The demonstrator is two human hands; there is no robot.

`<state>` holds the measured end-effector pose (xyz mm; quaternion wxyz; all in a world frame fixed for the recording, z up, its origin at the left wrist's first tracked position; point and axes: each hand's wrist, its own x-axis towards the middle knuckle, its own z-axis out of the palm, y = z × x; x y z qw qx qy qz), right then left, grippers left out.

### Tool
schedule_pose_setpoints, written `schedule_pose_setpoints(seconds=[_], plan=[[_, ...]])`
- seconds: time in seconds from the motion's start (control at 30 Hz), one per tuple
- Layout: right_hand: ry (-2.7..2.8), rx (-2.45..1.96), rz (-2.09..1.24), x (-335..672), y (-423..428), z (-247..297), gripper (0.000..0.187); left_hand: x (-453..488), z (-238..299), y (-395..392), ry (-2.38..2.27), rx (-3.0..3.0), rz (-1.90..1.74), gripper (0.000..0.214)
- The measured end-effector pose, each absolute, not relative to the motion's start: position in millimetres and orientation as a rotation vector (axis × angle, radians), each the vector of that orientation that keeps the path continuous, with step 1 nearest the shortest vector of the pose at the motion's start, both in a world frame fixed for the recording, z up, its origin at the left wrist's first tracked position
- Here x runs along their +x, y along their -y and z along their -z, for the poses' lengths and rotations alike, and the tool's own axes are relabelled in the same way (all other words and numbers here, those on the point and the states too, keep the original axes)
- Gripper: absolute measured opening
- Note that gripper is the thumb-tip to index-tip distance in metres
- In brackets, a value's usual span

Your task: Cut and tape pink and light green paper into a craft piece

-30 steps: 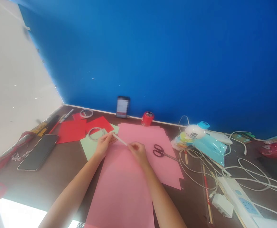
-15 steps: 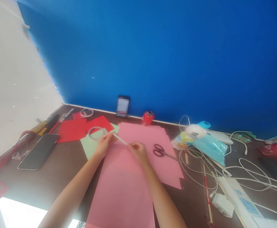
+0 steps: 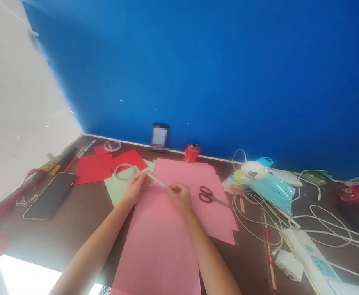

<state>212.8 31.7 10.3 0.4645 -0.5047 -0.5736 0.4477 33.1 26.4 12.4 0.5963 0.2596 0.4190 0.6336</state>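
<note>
My left hand (image 3: 135, 186) and my right hand (image 3: 179, 196) each pinch one end of a thin white stick (image 3: 156, 180), held slantwise just above a pink paper sheet (image 3: 159, 241). Both hands are closed around the stick's ends. A second pink sheet (image 3: 194, 176) lies under and behind the first one. A pale green sheet (image 3: 115, 189) lies left of my left hand, with a white tape ring (image 3: 124, 172) on it. Black-handled scissors (image 3: 208, 196) rest on the pink paper to the right of my right hand.
Red paper sheets (image 3: 96, 168), a phone (image 3: 50, 196) and pens lie at the left. A red tape roll (image 3: 192, 152) and a small dark card (image 3: 159, 137) stand by the blue wall. White cables (image 3: 321, 229), a power strip (image 3: 308, 256) and plastic packets (image 3: 265, 182) crowd the right.
</note>
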Motion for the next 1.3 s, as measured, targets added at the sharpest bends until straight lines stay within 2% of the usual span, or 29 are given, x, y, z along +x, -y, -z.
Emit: schedule_pose_setpoints(seconds=[0.3, 0.5, 0.8, 1.03, 1.3], plan=[[1.354, -1.240, -1.067, 213, -32, -13, 0.029, 32, -17, -28, -0.975, 0.515, -1.477, 0.027], [1.314, -1.157, -1.095, 210, -33, -10, 0.027, 41, -27, -18, -0.824, 0.565, -1.383, 0.049], [1.352, -1.153, -1.114, 208, -30, -12, 0.025, 52, -19, -13, -0.916, 0.627, -1.379, 0.055], [1.336, -1.109, -1.153, 207, -32, -10, 0.022, 48, -14, -18, -0.945, 0.575, -1.370, 0.032], [1.201, -1.039, -1.301, 208, -32, -15, 0.024, 44, -15, -20, -0.860, 0.528, -1.373, 0.027]])
